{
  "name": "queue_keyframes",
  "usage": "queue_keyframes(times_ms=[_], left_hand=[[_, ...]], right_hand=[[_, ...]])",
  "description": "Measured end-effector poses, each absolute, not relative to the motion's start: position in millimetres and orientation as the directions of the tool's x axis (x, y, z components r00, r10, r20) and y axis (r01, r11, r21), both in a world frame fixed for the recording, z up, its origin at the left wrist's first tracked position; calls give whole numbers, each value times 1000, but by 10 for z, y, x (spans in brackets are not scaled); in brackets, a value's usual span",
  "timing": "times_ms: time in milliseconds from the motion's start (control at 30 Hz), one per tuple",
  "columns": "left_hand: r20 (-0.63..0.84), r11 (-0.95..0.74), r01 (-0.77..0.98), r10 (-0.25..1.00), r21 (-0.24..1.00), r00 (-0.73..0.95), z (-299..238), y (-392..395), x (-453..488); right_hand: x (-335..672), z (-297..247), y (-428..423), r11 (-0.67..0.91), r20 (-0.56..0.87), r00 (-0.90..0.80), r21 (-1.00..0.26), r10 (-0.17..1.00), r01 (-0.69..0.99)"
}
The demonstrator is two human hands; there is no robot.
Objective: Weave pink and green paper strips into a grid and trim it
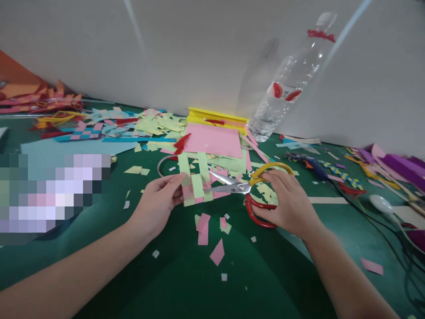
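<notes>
My left hand [158,200] pinches the left edge of a small woven paper mat [195,182] made of pale green and pink strips, held just above the green table [186,274]. My right hand [288,200] grips a pair of scissors [244,188] with one yellow and one red handle loop. Their silver blades are open and point left, with the tips at the mat's right edge. Small pink and green offcuts [203,223] lie on the table below the mat.
A pink sheet [214,139] and a yellow stack [217,117] lie behind the mat. A clear water bottle [288,86] stands by the white wall. Heaps of coloured strips [109,124] fill the back left. Woven bands, a cable and purple paper [398,161] are on the right.
</notes>
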State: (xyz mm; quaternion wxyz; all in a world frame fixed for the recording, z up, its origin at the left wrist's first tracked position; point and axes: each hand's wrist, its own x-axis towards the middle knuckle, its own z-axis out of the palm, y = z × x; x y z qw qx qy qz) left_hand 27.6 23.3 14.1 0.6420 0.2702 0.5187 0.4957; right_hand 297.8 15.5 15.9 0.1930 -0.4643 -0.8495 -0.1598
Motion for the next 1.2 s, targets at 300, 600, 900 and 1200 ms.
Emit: queue_keyframes(times_ms=[300, 600, 900, 1200], left_hand=[[-384, 341, -367, 922, 865, -50, 111, 223, 281], [-354, 393, -274, 918, 878, 181, 46, 149, 324], [-363, 475, -367, 869, 800, 336, 13, 157, 307], [-344, 480, -381, 862, 790, 373, 21, 158, 298]], right_hand=[[3035, 153, 177, 505, 486, -487, 104, 726, 857], [2974, 151, 162, 584, 531, -555, 132, 640, 801], [2939, 154, 160, 636, 576, -594, 159, 562, 755], [2939, 165, 158, 646, 577, -612, 181, 541, 741]])
